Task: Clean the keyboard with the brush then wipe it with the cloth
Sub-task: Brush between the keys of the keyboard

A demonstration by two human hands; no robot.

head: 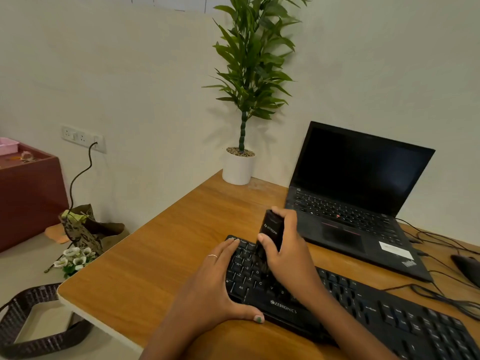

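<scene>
A black keyboard (363,307) lies across the wooden desk (161,255), running from the middle toward the lower right. My right hand (288,253) grips a black brush (270,235) by its body, with the bristles down on the keys near the keyboard's left end. My left hand (213,284) lies flat over the keyboard's left edge, fingers straight on the keys and thumb along the front rim. No cloth is in view.
An open black laptop (358,190) stands behind the keyboard. A potted plant (240,165) sits at the desk's far corner. Cables (441,289) and a mouse (467,268) lie at the right. Left of the desk are a flower bouquet (80,240) and a woven strap (26,323).
</scene>
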